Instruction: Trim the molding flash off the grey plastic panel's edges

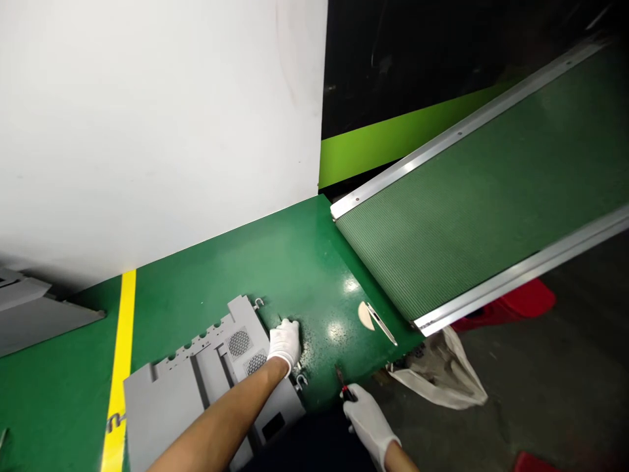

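A grey moulded plastic panel (177,400) with round vent grilles lies on the green work surface in front of me. My left hand (285,344), in a white glove, is closed at the panel's right edge, between two small hooks. What its fingers hold, if anything, is hidden. Lower right, my right hand (366,416), also gloved in white, is closed around a slim tool with a red and black handle (348,393). The tool's narrow tip points up and left over the surface, apart from the panel; its exact kind is unclear.
A utility knife (382,324) and a pale half-round piece (365,316) lie near the right edge. Beyond slopes a green conveyor belt (472,190) with metal rails. A white bag (442,380) stands below. Another grey part (44,314) sits left, past a yellow stripe (122,347).
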Demonstrator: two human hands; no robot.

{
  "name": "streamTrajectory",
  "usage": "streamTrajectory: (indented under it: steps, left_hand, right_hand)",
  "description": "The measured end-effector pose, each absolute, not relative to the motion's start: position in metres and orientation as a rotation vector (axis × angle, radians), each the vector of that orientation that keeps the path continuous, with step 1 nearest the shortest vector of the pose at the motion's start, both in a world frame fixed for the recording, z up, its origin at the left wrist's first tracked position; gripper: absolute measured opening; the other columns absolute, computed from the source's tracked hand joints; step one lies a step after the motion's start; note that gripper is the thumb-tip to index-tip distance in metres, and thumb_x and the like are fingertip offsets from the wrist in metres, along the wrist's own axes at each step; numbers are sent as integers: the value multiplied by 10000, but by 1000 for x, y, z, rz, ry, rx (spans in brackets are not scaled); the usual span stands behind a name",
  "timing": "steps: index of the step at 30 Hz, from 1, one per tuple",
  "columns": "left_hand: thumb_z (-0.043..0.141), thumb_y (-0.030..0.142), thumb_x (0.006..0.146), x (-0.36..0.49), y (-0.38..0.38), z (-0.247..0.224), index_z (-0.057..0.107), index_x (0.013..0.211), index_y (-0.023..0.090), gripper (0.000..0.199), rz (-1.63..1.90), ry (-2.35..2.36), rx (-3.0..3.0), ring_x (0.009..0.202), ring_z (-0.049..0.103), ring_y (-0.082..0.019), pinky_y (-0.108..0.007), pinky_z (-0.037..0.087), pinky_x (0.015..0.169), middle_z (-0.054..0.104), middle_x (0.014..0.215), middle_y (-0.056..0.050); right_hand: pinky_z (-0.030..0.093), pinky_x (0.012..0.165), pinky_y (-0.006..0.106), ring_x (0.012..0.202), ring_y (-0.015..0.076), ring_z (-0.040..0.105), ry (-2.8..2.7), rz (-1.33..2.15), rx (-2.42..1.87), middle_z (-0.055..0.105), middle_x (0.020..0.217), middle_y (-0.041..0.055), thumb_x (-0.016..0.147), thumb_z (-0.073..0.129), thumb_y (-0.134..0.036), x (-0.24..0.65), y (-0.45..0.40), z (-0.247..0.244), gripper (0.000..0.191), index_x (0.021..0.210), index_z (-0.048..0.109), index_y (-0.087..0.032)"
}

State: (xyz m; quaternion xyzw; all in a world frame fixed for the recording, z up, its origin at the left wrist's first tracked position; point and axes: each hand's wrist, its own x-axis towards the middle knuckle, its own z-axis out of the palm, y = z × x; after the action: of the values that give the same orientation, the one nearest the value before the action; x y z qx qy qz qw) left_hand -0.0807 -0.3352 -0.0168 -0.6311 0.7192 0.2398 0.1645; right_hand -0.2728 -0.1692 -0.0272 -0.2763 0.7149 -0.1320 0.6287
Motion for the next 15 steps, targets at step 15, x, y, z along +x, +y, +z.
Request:
streamTrajectory:
  steps: [15]
  left_hand:
    - [505,263,993,-85,-349,-12,721,912,185,244,1067,2475,-1431,904,664,-198,-349,459,975,742,972,-69]
  right_hand:
    - [378,693,302,767,205,606,1643,-44,-1184,686,818,35,831,554,-335,-277,-153,1,142,869,650,-238]
